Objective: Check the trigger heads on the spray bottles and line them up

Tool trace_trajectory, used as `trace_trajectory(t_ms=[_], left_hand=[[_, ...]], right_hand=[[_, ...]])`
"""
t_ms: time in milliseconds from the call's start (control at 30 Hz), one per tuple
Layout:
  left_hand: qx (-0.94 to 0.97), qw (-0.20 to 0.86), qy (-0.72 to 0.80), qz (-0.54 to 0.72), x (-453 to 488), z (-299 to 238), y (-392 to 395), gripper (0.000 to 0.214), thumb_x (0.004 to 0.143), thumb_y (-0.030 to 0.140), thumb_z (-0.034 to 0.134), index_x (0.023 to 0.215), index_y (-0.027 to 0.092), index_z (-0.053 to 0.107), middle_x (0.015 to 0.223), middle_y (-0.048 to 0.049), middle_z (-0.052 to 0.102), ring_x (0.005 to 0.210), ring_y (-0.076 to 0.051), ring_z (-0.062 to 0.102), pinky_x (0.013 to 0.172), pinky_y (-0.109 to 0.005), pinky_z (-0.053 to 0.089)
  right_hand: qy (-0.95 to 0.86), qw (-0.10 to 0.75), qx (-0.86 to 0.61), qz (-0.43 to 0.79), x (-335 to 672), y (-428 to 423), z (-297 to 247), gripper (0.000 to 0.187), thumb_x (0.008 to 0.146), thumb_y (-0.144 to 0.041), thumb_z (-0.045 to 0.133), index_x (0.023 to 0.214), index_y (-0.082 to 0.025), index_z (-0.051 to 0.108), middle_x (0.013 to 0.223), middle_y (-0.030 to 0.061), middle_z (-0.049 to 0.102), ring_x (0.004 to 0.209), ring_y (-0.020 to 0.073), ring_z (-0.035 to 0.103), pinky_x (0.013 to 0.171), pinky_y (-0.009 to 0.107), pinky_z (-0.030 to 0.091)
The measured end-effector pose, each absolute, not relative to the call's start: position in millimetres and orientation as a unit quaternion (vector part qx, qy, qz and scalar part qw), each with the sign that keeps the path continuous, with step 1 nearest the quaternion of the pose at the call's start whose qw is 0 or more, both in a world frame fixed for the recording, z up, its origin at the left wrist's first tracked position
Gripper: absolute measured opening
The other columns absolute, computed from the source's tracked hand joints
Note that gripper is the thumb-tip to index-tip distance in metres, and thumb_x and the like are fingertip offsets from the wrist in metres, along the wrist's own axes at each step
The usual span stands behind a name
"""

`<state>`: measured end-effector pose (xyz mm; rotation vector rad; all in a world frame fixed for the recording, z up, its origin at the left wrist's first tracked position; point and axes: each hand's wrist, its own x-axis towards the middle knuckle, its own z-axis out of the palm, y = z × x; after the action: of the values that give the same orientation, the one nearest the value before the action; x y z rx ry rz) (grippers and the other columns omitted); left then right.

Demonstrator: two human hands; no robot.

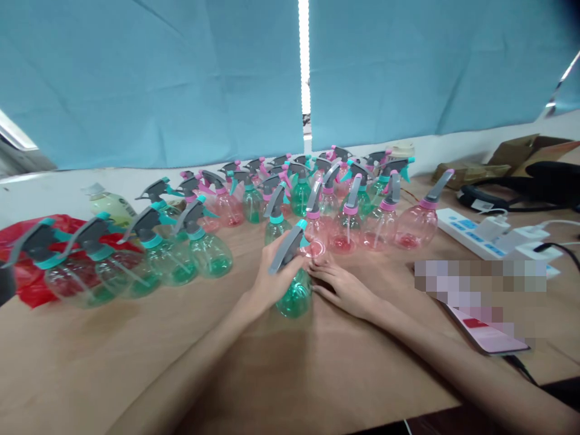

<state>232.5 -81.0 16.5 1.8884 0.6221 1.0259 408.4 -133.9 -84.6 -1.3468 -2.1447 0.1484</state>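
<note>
My left hand (268,279) is closed around the neck of a green spray bottle (294,297) with a grey and turquoise trigger head, standing at the middle of the table. My right hand (342,289) rests low on the tabletop just right of that bottle, fingers stretched toward it and apart. Whether its fingertips touch the bottle I cannot tell. Right behind the hands stand a pink spray bottle (315,229) and another green spray bottle (275,225), each partly hidden.
Several green bottles (211,257) form a row at left, before a red plastic bag (27,266). More pink and green bottles (229,208) crowd the back. At right are a power strip (462,226) with chargers, a phone (493,335), a headset (507,193) and a cardboard box (521,154).
</note>
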Motion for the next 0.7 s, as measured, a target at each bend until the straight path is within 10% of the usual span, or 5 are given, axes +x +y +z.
trace_trajectory(t_ms=[700], left_hand=[[0.76, 0.416, 0.281, 0.413, 231.2, 17.7, -83.3, 0.003, 0.072, 0.021, 0.055, 0.071, 0.017, 0.055, 0.067, 0.0018, 0.05, 0.072, -0.016, 0.054, 0.065, -0.027, 0.041]], right_hand=[[-0.803, 0.3, -0.502, 0.118, 415.4, -136.7, -83.9, 0.043, 0.096, -0.04, 0.046, 0.134, -0.02, 0.054, 0.136, 0.0104, 0.057, 0.13, 0.0245, 0.048, 0.11, 0.048, 0.037]])
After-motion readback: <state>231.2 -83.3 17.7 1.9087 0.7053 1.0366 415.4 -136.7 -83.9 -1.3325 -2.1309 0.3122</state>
